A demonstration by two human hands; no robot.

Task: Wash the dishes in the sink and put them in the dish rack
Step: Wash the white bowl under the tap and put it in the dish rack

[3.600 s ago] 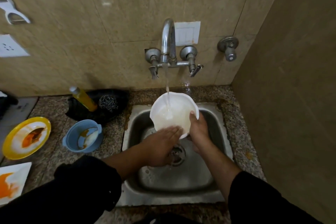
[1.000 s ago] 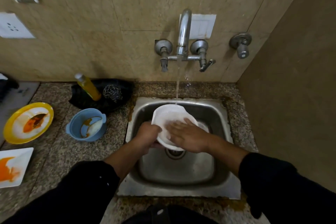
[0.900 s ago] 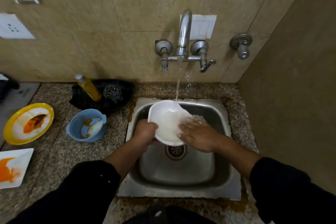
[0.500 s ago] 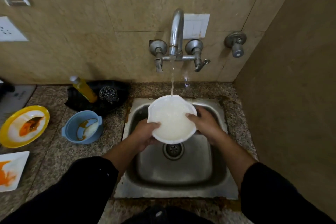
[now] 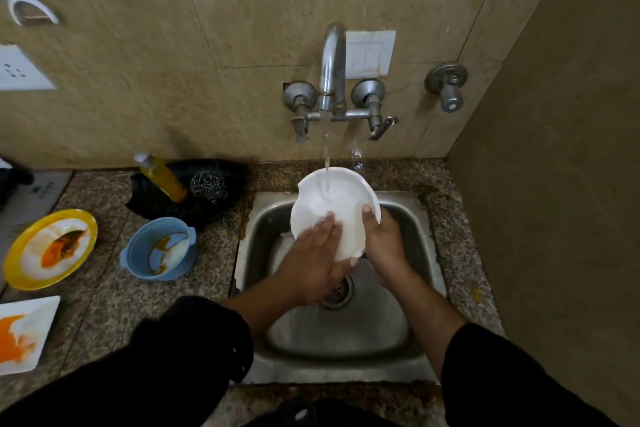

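The white bowl (image 5: 341,199) is held above the basin of the steel sink (image 5: 427,253), touching neither its floor nor its walls. It is tilted so that the open side faces the person. The stream from the wall faucet (image 5: 333,66) lands on the upper part of the inner face.

Hand states:
- The right hand (image 5: 384,243) grips the bowl's right edge, with the thumb on the inner face and the fingers behind, out of view. This hand appears to carry the bowl's weight.
- The left hand (image 5: 311,262) lies flat, fingers straight and together, pressed against the lower left inner face. It holds nothing.

Governing relation: the bowl lies directly ahead of and slightly above both hands, between them and the faucet. It is round (no long axis to align), so only the tilt matters. Both hands are in contact, but only the right one is placed to carry.

The step in hand is judged to be the rinse. Transfer probably falls to the right hand, once the left lifts clear. The dish rack is not in view, so its direction cannot be stated.

A yellow plate (image 5: 52,250), a blue bowl (image 5: 159,250) and a square white plate (image 5: 24,333) wait soiled on the counter to the left.
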